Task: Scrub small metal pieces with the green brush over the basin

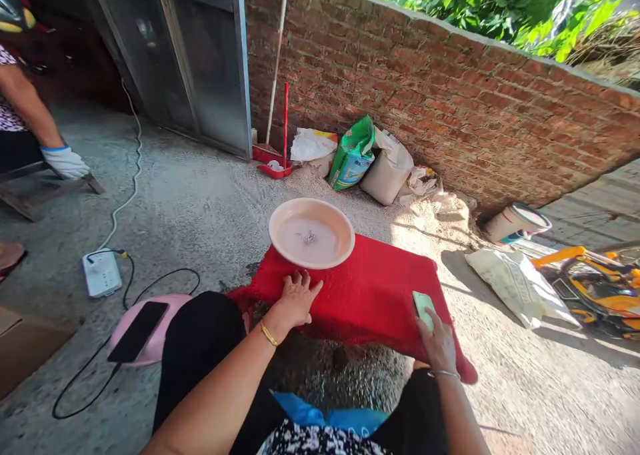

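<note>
A red cloth (380, 275) covers a low bench in front of my knees. My left hand (296, 300) lies on the cloth near its front left part, fingers spread and holding nothing. Just beyond those fingertips stands a pale pink basin (345, 255) with cloudy water and something small and dark in it. At the bench's right end, my right hand (439, 341) is closed around a light green flat block (423, 306). Its exact kind does not show clearly. A gold bracelet is on my left wrist and a silver one on my right.
A black phone (139, 331) lies on a pink stool (165, 308) at left, beside a white power strip (101, 273) and cables. Sacks (387, 168) and a red dustpan (274, 165) line the brick wall. A co-worker's gloved hand (66, 162) is at far left.
</note>
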`<state>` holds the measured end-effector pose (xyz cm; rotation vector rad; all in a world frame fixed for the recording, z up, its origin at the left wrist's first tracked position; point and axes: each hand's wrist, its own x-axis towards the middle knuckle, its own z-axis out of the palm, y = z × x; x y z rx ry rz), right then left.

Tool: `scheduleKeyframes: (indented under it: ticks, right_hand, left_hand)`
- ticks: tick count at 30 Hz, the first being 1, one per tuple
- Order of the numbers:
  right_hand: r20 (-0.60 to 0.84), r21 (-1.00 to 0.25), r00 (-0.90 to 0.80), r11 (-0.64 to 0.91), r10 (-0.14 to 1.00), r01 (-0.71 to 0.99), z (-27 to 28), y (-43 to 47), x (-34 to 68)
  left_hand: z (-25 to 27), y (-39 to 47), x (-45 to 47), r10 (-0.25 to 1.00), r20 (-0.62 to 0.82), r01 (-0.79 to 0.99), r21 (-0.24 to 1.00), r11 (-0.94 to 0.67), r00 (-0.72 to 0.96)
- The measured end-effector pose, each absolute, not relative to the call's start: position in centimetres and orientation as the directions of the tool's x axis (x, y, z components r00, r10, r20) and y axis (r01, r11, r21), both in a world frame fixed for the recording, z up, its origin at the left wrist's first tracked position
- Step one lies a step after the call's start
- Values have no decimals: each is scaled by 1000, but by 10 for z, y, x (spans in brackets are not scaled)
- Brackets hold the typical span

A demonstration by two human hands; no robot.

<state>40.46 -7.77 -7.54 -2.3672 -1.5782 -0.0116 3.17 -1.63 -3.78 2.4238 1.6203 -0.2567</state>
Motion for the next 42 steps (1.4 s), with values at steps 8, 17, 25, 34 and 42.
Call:
scheduleKeyframes:
  ticks: [8, 17, 25, 34, 42]
  right_hand:
    - [218, -296, -133, 195, 967, 935, -61, -34, 240]
    - [66, -263, 349, -321, 935, 910, -50, -17, 282]
    - [199, -317, -180, 238, 963, 918, -54, -50, 202]
    - [25, -196, 301, -291, 953, 936, -42, -46, 250]
    - [195, -217, -224, 265, 955, 940, -52, -69, 164]
  left_hand:
    - [-22, -20, 17, 897, -258, 933, 148, -329, 358]
    - [-8, -23, 5, 895, -247, 918, 244, -314, 372]
    - [-7, -21, -7, 901, -258, 924, 257, -285, 350]
    - [-4, -22, -13, 906, -261, 929, 252, -269, 334]
    - [-2, -14, -18, 918, -270, 951, 189, -246, 291]
